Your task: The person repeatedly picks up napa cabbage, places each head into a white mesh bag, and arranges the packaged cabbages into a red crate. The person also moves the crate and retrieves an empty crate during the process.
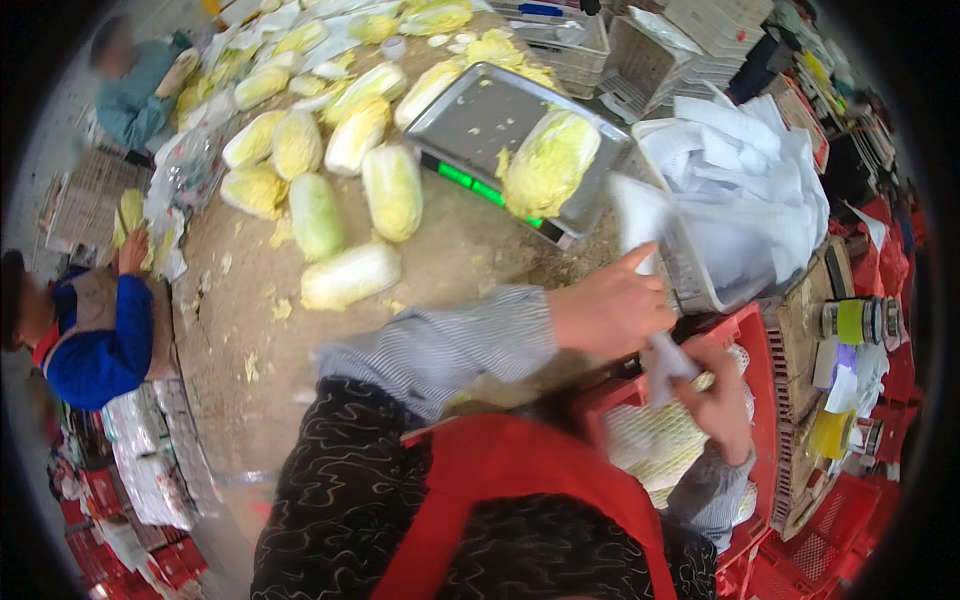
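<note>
My left hand [610, 308] pinches the upper part of a white paper sheet [640, 215] beside a white basket of papers [740, 190]. My right hand [722, 400] grips the lower end of the same sheet [663, 368] just below. Under both hands a red crate [755, 335] holds cabbages wrapped in white foam net [650, 440]. A napa cabbage [548, 165] lies on the metal tray of a scale [470, 120] with a green display.
Several napa cabbages [345, 190] lie across the dirty brown table [450, 250]. A person in a blue sleeve [100, 340] works at the left and another sits at the far left top. White crates stand at the back; a tape roll [855, 320] sits at right.
</note>
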The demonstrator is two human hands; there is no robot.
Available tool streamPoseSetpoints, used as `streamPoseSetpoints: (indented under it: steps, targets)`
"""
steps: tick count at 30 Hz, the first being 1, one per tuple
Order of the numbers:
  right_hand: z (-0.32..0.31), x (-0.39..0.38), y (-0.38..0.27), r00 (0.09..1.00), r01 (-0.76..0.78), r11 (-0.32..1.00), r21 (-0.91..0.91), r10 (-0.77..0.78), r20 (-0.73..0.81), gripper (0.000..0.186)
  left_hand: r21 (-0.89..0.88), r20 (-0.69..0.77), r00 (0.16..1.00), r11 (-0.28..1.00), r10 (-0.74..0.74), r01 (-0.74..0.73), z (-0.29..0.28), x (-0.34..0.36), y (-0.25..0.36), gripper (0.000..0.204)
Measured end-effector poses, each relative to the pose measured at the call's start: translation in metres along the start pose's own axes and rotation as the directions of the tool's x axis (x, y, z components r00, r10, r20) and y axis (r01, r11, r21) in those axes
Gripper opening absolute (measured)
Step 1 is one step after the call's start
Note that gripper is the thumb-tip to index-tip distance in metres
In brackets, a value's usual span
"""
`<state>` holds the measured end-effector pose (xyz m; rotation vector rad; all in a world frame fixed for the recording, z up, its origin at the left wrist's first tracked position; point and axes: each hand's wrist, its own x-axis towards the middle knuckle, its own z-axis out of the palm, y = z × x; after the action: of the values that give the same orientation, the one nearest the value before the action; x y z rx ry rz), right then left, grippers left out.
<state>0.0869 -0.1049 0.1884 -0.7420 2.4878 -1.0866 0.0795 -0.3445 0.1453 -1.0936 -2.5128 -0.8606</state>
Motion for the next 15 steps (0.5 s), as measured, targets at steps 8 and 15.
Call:
streamPoseSetpoints:
  steps: [8, 15]
  targets:
    - [0.026, 0.040, -0.015, 0.845, 0.202, 0.758, 0.621, 0.186, -0.501, 0.043, -0.890, 0.049, 0.896, 0.389, -0.441, 0.240, 0.004, -0.008, 0.031, 0.034]
    - [0.067, 0.070, -0.016, 0.889, -0.243, 0.404, 0.882, 0.456, 0.037, 0.034, -0.835, -0.226, 0.639, 0.484, -0.736, 0.262, 0.031, -0.032, 0.020, 0.047]
